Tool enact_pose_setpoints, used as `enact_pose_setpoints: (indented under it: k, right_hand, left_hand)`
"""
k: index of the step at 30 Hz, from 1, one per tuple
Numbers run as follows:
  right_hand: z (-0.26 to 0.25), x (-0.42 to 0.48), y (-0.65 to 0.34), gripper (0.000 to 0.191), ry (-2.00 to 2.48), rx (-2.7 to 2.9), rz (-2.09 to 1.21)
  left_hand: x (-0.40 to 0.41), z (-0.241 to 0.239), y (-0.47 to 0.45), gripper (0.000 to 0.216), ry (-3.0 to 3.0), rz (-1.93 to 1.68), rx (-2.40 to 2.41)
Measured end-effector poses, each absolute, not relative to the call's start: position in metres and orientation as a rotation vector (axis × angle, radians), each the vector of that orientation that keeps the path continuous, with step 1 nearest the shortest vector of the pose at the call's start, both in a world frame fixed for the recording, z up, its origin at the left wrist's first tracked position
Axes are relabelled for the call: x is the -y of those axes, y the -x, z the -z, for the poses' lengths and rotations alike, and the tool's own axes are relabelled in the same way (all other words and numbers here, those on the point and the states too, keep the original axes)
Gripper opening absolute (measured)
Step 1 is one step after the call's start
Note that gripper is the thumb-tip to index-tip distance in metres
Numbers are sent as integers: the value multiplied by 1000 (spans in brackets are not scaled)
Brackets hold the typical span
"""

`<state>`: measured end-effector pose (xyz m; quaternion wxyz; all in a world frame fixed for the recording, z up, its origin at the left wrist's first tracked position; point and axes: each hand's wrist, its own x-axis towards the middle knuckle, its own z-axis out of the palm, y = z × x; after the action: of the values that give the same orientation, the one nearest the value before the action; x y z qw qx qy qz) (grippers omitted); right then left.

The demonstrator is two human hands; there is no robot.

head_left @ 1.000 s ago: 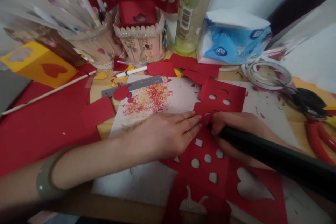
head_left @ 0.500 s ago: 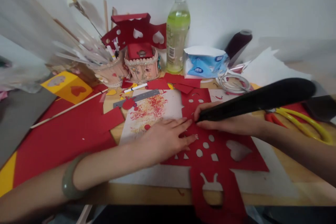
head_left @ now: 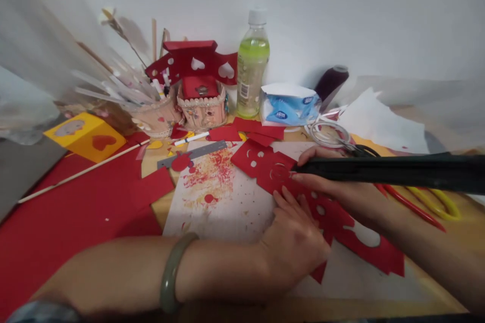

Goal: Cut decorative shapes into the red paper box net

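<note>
My right hand (head_left: 329, 184) is closed around a long black utility knife (head_left: 394, 168), its tip down near curved cut lines in a red card cutout (head_left: 252, 159). The blade itself is too small to make out. My left hand (head_left: 293, 229) lies on the same card with its fingers stretched out, just below the knife tip, and covers part of it. The card has round holes and a heart-shaped opening. It lies slanted on a white sheet (head_left: 242, 217) marked with red and yellow smudges.
A grey ruler (head_left: 208, 152) and red scraps lie beyond the sheet. A green drink bottle (head_left: 253, 68), a tissue pack (head_left: 290, 106) and pen holders (head_left: 157, 117) stand at the back. Scissors (head_left: 329, 132) and yellow-handled pliers (head_left: 435, 204) are at right, a yellow box (head_left: 85, 136) at left.
The red card has been turned so it slants from upper left to lower right. My left hand has moved right and lower on it. The knife handle has swung to point rightward.
</note>
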<state>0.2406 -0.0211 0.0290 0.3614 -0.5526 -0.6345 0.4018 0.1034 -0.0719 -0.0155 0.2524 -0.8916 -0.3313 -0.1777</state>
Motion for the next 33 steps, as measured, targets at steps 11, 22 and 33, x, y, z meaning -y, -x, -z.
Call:
enact_pose_setpoints:
  k: [11, 22, 33]
  right_hand:
    - [-15, 15, -249, 4, 1363, 1849, -1074]
    - [-6, 24, -249, 2, 1524, 1799, -956]
    - [-2, 22, -253, 5, 1459, 1954, -889]
  left_hand:
    - [39, 4, -49, 29, 2665, 689, 457]
    - [22, 3, -44, 28, 2827, 617, 398]
    - [19, 4, -40, 32, 2848, 609, 403]
